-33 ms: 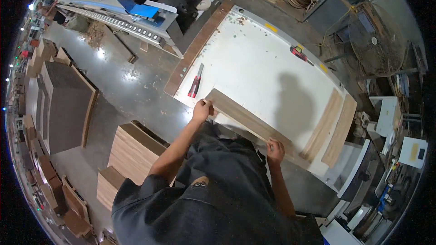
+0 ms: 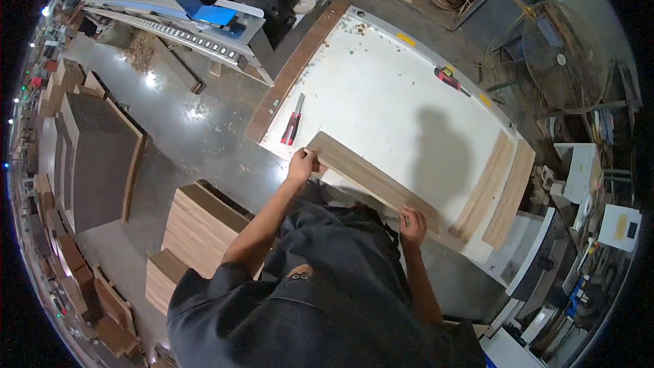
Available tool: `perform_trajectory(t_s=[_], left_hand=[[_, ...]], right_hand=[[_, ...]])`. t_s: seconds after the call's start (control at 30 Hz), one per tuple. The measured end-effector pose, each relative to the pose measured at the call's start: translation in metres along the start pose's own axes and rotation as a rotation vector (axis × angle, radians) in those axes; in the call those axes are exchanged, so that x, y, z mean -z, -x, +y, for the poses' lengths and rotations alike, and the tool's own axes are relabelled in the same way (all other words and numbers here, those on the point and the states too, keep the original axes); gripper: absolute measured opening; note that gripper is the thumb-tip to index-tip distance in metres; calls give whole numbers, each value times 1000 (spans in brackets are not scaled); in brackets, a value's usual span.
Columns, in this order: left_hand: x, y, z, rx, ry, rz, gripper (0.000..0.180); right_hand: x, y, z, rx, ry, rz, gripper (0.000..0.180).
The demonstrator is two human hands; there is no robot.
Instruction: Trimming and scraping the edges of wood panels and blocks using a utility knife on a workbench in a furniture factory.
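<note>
I grip a long wood-grain strip (image 2: 373,175) along the near edge of a white desk (image 2: 381,99), my left hand (image 2: 304,165) clamped on one end and my right hand (image 2: 412,227), well apart from it, closed on the near edge toward the other. A red-and-black utility knife (image 2: 292,127) lies beyond my left hand; two loose wood-grain pieces (image 2: 511,194) rest to the right.
</note>
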State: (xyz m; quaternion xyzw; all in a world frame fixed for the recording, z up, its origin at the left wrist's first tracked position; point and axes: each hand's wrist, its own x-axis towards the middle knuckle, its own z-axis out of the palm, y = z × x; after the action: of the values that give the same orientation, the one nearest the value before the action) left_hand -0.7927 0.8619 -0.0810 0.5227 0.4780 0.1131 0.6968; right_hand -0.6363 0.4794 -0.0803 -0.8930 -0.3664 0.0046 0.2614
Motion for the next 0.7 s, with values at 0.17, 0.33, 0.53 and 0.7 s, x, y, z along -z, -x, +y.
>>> perform_trajectory(t_s=[0.17,0.33,0.53,0.7], left_hand=[[9,5,-8,120,178,-114,33],[18,1,-19,143,215,-168,39],[66,-19,-64,222,68,-146,40],[73,-14,-20,-25,-1054,238,42]], right_hand=[[1,5,-2,64,-58,82,17],[5,7,-9,32,-65,19,18],[-19,8,2,103,-89,-108,21],[-11,-6,-7,-15,111,-596,52]])
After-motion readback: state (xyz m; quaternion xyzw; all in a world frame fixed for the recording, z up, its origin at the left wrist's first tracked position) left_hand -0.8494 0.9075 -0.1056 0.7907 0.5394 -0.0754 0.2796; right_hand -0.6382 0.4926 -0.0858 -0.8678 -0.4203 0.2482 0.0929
